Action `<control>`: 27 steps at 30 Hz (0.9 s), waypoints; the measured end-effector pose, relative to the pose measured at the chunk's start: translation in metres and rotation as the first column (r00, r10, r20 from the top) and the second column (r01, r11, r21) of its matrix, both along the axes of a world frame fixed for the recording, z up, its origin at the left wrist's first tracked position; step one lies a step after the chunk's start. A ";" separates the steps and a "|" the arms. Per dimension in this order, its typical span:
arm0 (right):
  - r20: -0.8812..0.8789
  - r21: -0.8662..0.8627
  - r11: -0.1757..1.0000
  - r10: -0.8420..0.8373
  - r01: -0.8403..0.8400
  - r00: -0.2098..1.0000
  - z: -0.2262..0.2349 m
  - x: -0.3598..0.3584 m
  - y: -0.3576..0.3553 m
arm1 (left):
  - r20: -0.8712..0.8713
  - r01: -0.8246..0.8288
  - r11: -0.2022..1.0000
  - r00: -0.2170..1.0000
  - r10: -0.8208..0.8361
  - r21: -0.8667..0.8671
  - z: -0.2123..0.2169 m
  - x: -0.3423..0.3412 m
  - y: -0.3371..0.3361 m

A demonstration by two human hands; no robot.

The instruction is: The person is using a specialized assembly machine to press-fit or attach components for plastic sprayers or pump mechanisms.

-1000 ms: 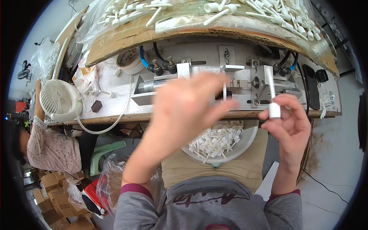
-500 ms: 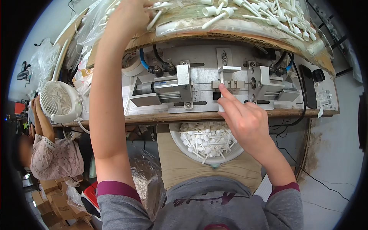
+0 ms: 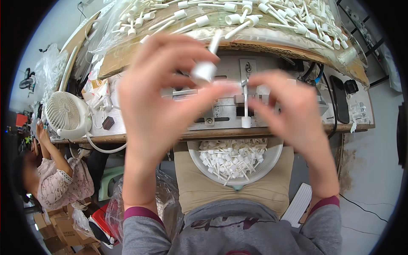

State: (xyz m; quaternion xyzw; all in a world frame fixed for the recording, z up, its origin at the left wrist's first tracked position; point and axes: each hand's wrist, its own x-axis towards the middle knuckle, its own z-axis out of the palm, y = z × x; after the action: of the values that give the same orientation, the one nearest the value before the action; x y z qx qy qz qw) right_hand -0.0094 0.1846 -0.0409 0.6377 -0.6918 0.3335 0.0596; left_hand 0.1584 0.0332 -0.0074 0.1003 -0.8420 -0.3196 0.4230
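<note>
My left hand (image 3: 165, 93) is raised in front of the bench and pinches a white capped tube piece (image 3: 205, 70), cap downward, stem pointing up. My right hand (image 3: 293, 114) is beside it to the right; its fingertips pinch the thin stem of a second white tube piece (image 3: 245, 121), which hangs cap-down in front of the metal fixture (image 3: 221, 114) on the bench. Below both hands a white bowl (image 3: 276, 157) full of the same white pieces rests on my lap.
A big heap of white capped tubes (image 3: 263, 17) lies on plastic over a cardboard shelf at the back. A small white fan (image 3: 63, 114) stands on the bench's left end, a black flat device (image 3: 340, 100) on the right. Another person (image 3: 55, 182) sits at the lower left.
My left hand has come down from the heap at the back, holding a new white piece. My right hand has drawn back from the fixture with a piece hanging from its fingertips.
</note>
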 end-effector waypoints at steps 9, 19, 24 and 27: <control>-0.552 0.514 0.801 0.035 0.307 0.833 0.090 -0.048 -0.118 | 0.343 -0.002 0.952 0.933 0.112 -0.305 -0.085 0.004 0.068; -0.431 -0.008 0.993 0.100 -0.115 0.897 0.058 -0.078 -0.089 | 0.328 -0.001 0.917 0.934 0.144 -0.398 -0.093 -0.008 0.061; -0.551 -0.303 0.897 0.110 -0.322 0.827 0.019 -0.043 -0.025 | 0.182 0.083 0.979 0.976 -0.117 0.187 -0.088 -0.006 0.058; -0.551 -0.254 0.907 0.149 -0.335 0.821 -0.011 -0.013 0.003 | -0.233 0.276 0.769 0.958 -0.169 0.576 -0.074 -0.004 0.061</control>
State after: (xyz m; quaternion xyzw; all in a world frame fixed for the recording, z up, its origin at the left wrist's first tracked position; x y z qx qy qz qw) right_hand -0.0226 0.1874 -0.0522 0.7674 -0.4935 0.2679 0.3094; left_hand 0.1541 0.0943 -0.0812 0.1015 -0.6636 -0.6259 0.3971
